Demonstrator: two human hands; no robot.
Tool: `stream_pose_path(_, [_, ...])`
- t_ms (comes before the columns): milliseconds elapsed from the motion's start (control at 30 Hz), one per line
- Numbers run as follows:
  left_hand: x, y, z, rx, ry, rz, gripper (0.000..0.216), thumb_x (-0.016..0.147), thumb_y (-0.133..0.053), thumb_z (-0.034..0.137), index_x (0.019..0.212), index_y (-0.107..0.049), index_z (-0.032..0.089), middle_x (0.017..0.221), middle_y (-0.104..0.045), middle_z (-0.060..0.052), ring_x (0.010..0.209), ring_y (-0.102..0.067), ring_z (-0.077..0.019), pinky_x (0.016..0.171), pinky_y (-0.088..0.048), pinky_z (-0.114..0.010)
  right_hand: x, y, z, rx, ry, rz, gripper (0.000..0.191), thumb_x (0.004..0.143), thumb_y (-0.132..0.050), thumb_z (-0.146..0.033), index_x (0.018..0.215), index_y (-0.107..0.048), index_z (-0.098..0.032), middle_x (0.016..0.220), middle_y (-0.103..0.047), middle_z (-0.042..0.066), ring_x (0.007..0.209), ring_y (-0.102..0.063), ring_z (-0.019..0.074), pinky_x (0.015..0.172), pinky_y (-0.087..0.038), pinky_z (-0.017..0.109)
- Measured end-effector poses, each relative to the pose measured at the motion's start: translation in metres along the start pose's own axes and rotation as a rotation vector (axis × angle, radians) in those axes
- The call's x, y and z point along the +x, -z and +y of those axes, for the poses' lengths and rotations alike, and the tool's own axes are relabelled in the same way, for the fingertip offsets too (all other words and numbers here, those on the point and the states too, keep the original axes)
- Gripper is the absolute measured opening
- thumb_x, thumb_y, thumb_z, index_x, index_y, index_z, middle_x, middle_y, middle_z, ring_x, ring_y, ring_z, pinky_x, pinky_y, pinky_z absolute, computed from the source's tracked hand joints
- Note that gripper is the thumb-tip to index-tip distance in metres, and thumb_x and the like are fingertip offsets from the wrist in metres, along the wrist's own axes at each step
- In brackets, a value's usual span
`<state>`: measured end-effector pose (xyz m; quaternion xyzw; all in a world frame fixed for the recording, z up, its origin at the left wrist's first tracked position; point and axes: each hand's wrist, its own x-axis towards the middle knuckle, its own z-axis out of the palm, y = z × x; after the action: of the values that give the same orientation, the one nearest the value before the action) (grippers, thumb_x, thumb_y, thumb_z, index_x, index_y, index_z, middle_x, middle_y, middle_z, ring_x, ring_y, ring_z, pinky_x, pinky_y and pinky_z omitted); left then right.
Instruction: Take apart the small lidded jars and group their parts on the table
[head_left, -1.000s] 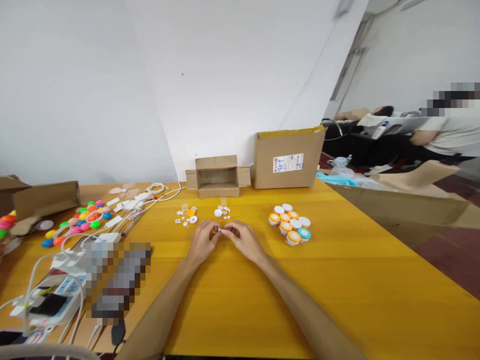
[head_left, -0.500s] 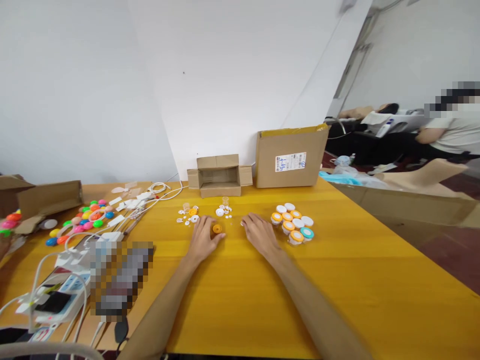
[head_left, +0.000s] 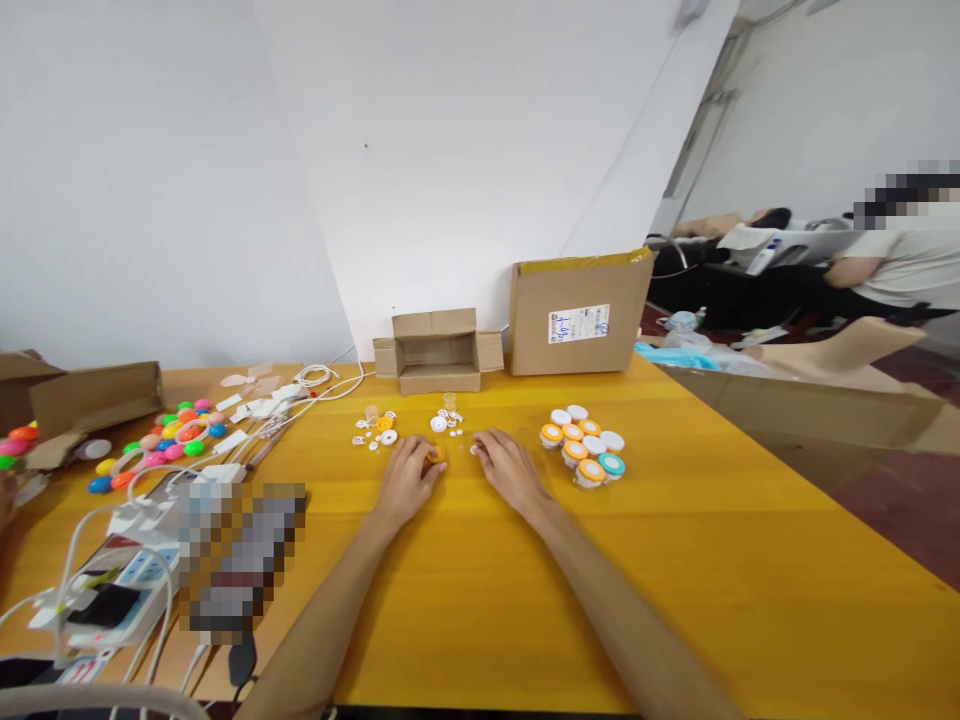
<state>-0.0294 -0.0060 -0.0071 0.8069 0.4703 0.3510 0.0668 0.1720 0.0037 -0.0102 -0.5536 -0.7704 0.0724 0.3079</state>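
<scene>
The left hand point(head_left: 406, 480) clasped an orange ring point(head_left: 437, 456); the right hand point(head_left: 514, 472), at three o'clock, pinched a white piece point(head_left: 474, 450) any slackening risked dropping.

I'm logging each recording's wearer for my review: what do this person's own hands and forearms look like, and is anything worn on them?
The left hand and right hand are ungloved. The left forearm and right forearm are bare, with no sleeve, watch or bracelet in view. Finer marks are too small to tell.
</scene>
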Motion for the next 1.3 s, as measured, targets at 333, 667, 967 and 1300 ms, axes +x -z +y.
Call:
stream_pose_path(333, [-0.004,-0.004,-0.005,0.096,-0.028,-0.053,0.033,0.093,-0.053,0.029,0.126,-0.055,0.025,0.122,-0.059,-0.009,0.112,-0.053,-0.0250,0.098,-0.044,-0.041,-0.003,0.007,0.000,-0.091,0.166,-0.038,0.022,0.093,-0.050,-0.015,0.096,-0.070,-0.023,0.100,-0.070,0.007,0.094,-0.064,0.0189,0.085,-0.048,0.029])
stream_pose_path(667, [0.004,-0.008,0.003,0.249,0.020,-0.171,0.048,0.100,-0.033,0.038,0.146,-0.038,0.024,0.149,-0.047,-0.010,0.125,-0.049,-0.0247,0.104,-0.040,-0.042,-0.002,0.004,-0.002,-0.222,0.219,-0.078,0.033,0.096,-0.044,-0.017,0.123,-0.063,-0.023,0.125,-0.066,0.011,0.110,-0.060,0.0220,0.089,-0.049,0.035])
stream_pose_path(967, [0.008,-0.016,-0.005,0.396,0.043,-0.158,0.047,0.100,-0.033,0.042,0.142,-0.045,0.025,0.145,-0.052,-0.009,0.125,-0.049,-0.0264,0.103,-0.040,-0.044,-0.002,-0.001,0.002,-0.163,0.222,-0.129,0.041,0.100,-0.036,-0.024,0.136,-0.055,-0.025,0.140,-0.057,0.009,0.127,-0.051,0.0216,0.098,-0.046,0.039])
stream_pose_path(1300, [0.013,-0.015,-0.001,0.415,0.091,-0.193,0.051,0.099,-0.032,0.043,0.144,-0.043,0.021,0.150,-0.045,-0.013,0.130,-0.045,-0.0284,0.106,-0.038,-0.046,-0.001,-0.001,-0.004,-0.232,0.221,-0.165,0.046,0.101,-0.032,-0.040,0.143,-0.048,-0.027,0.149,-0.048,0.006,0.135,-0.045,0.0232,0.107,-0.040,0.043])
